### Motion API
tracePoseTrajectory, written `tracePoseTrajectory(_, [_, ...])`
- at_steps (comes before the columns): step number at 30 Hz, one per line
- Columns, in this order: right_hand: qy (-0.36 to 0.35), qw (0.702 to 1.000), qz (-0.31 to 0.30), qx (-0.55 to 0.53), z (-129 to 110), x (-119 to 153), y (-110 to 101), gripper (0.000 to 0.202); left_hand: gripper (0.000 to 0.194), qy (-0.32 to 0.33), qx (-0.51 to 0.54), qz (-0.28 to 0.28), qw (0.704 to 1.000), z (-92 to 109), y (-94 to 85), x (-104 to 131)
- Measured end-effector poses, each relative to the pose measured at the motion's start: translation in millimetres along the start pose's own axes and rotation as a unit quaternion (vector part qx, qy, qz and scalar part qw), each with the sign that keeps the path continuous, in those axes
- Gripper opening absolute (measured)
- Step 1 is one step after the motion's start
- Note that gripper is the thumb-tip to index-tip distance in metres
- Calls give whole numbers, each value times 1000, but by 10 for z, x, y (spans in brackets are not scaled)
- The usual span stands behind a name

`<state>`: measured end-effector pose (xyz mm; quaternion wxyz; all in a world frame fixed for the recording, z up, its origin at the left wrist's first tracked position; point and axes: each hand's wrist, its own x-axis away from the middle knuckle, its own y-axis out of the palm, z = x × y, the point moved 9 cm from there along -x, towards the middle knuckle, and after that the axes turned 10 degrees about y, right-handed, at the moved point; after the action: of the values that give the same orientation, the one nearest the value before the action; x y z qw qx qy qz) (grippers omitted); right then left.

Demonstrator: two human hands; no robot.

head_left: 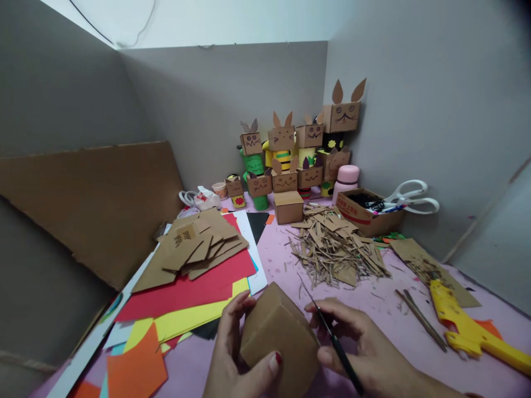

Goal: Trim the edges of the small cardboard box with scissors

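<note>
My left hand [243, 354] wraps around a small closed cardboard box [286, 326], with the thumb pressed on its near face. The box is tilted, one corner pointing away from me. Across the fingers of my right hand [348, 342] lies a slim black-handled tool [341, 354] with a thin pointed end; its exact kind is unclear. Fingertips of that hand are at the box's right side, and I cannot tell whether they press on it. Just beyond the box is a heap of cut cardboard scraps [332, 243].
Cardboard pieces [199, 243] lie on coloured paper sheets [178, 296] at left. A yellow glue gun [456, 320] rests at right, near a supply box [365, 215] holding white-handled scissors [410, 196]. Several cardboard animal figures [284, 138] stand behind, with another plain box [289, 208] before them.
</note>
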<state>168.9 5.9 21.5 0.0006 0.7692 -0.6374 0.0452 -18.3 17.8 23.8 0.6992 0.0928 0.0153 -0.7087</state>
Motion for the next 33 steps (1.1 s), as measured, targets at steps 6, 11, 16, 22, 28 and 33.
tracePoseTrajectory(6, [-73,991,-11,107,-144,14,-7,42,92,-24,8,-47,999,-49,13,-55])
tracePoseTrajectory(11, [-99,986,-9,132,-151,40,-8,47,100,-93,71,-96,988,-56,53,-16])
tracePoseTrajectory(16, [-91,985,-24,143,-183,55,18,46,88,-110,130,-104,980,5,133,8])
tracePoseTrajectory(22, [46,993,-42,98,-127,44,-115,41,68,-145,165,-54,974,-46,52,-7])
tracePoseTrajectory(28, [82,982,-80,150,-131,113,-89,28,73,-141,160,-99,972,-131,112,8])
tracePoseTrajectory(33, [-14,967,-56,250,-177,158,-67,16,81,-144,210,-140,957,-203,254,47])
